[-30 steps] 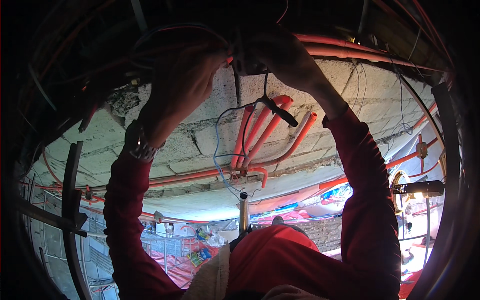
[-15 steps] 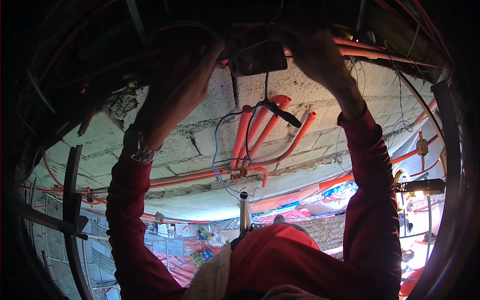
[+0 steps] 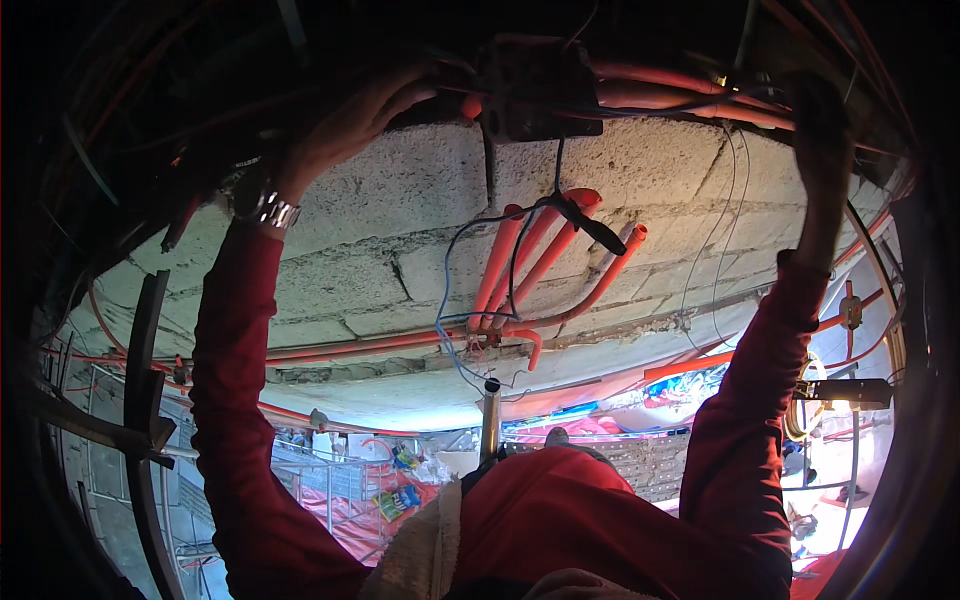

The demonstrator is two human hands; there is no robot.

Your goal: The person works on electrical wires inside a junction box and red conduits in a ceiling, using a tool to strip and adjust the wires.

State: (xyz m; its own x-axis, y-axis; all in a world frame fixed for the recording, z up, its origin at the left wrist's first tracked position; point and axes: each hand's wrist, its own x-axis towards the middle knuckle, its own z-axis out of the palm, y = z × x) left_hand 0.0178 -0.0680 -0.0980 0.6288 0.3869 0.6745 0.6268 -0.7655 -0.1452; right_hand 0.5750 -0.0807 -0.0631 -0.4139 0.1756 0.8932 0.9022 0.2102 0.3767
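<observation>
Fingers sink into shadow on both the left hand (image 3: 362, 112) at 11 o'clock and the right hand (image 3: 822, 135) at 2 o'clock, so I cannot tell whether they grip. A dark wire (image 3: 672, 107) runs toward the right hand from the dark box (image 3: 545, 90) at 12 o'clock, near the left fingertips; at the box's 6 o'clock, orange conduits (image 3: 496, 260) cross the block wall (image 3: 365, 225).

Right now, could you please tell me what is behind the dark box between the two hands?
Pale block wall shows below the dark box, and orange pipes show to its right. What lies directly behind it cannot be seen, as the box covers it.
</observation>
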